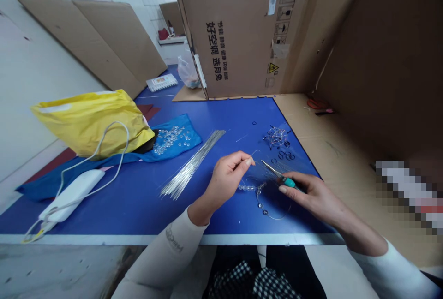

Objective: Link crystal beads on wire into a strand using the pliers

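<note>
My left hand (pixel 229 173) is closed in a pinch on a thin wire (pixel 256 152), whose curved end rises past the fingertips. Small pliers with a teal handle (pixel 289 182) are in my right hand (pixel 313 194), their pointed jaws aimed at the left fingertips but apart from them. Below both hands, a strand of clear beads (pixel 247 188) on wire lies on the blue table (pixel 138 216), curving round to the right. Whether the pinched wire joins this strand is unclear. To the left stretches a bundle of straight silvery wires (pixel 194 165).
Several black rings (pixel 286 155) lie near a wire-and-bead piece (pixel 276 137) at right. Clear beads (pixel 169 138) rest on blue cloth (pixel 192 137) by a yellow bag (pixel 93 121). A white power strip (pixel 74 195) with its cord lies left. A large carton (pixel 242 59) stands behind.
</note>
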Available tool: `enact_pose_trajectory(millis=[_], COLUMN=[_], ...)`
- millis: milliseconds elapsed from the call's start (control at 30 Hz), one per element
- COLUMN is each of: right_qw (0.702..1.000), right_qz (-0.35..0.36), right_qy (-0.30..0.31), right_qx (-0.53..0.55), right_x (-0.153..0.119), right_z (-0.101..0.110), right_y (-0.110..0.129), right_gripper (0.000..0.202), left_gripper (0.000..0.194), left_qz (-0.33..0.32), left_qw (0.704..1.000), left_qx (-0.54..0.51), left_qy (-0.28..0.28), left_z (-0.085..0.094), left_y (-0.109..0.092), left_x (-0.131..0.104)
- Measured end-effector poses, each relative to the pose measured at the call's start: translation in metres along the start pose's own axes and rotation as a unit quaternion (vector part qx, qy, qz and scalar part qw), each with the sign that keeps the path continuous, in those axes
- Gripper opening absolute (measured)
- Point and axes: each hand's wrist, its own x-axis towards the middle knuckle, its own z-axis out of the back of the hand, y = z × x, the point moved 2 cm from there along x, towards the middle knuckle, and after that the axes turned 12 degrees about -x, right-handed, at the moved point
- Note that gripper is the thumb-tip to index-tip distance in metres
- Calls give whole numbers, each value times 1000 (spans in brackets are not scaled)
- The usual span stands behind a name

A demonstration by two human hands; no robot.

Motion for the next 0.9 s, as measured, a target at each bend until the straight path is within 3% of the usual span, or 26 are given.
enact_pose_trajectory(millis=[233,900], right_qw=[999,995], right_qz=[15,46], right_qy=[40,83], right_qx=[20,16], right_x=[-4,-5], right_z=[6,10], right_y=[-1,1], right_gripper=[32,26], left_gripper=[24,23], left_qz=[-73,-121], left_qw=[994,983], left_qx=[63,99], left_qy=[53,101], left_z=[1,0], left_y=[-7,-15], left_x=[-1,0])
